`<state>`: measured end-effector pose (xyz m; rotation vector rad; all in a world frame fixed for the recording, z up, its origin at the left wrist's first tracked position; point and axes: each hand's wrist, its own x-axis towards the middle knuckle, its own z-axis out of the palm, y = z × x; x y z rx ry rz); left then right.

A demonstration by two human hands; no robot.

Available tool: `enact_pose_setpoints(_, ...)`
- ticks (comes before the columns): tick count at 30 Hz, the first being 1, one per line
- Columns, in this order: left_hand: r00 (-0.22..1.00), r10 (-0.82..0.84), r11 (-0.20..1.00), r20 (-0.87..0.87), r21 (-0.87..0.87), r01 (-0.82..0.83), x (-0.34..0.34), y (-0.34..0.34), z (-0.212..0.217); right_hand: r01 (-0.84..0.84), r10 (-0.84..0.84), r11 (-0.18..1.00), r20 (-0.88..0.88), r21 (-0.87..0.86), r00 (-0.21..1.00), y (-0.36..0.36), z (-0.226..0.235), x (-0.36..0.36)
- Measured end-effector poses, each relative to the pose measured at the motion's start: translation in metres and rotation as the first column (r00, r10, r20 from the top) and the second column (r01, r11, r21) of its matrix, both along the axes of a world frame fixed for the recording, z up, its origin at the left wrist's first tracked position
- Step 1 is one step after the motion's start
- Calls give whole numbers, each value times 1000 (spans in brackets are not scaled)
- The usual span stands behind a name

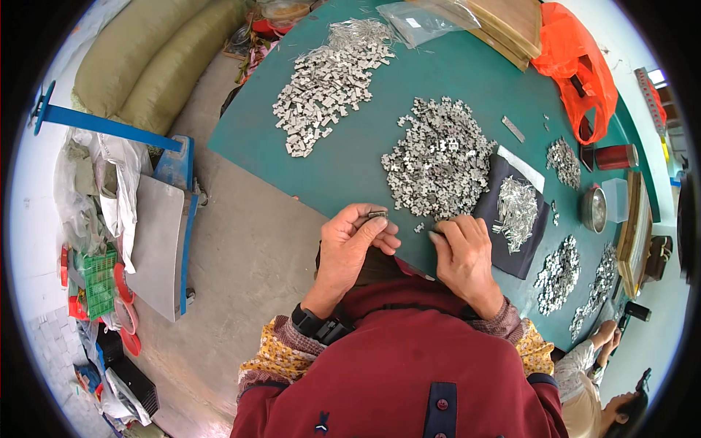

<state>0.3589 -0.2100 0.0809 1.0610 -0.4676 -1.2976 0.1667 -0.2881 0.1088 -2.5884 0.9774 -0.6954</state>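
Note:
My left hand (349,244) is raised at the table's near edge, thumb and fingers pinching a small dark metal piece (377,214). My right hand (467,255) rests at the near side of a large heap of small notched metal links (438,160). Its fingers are bent and drawn together with the tips at the heap's edge; whatever they may grip is hidden. One loose metal link (419,228) lies between the two hands. Just right of the heap, thin silvery pins (517,208) are piled on a dark cloth (515,257).
Flat metal pieces (321,95) form another heap at the far left of the green table (255,131). Rightward are more small piles (558,274), a metal bowl (594,209), a red can (617,157) and a red plastic bag (580,66). A co-worker (588,379) sits at lower right.

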Motion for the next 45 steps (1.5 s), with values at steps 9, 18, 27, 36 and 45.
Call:
enact_pose_setpoints(9, 997, -67, 998, 29, -8, 67, -5, 2, 0, 90, -85, 994, -83, 66, 993, 3, -8, 32)
enact_pose_setpoints(18, 990, -90, 996, 110, -1, 91, -14, 0, 4, -21, -94, 890, 230, 455, 969, 6, 6, 27)
enact_pose_setpoints(27, 975, -163, 986, 150, -2, 165, -21, -4, 11, -86, -60, 899, 316, 428, 947, 8, 1, 18)
enact_pose_setpoints(36, 979, -145, 988, 144, -31, 151, -20, -5, 10, -54, -82, 910, 305, 412, 949, 7, 0, 21)
enact_pose_setpoints(45, 996, 64, 998, 69, 24, -66, -1, -4, 1, 76, -86, 993, 126, 87, 988, -13, -2, 16)
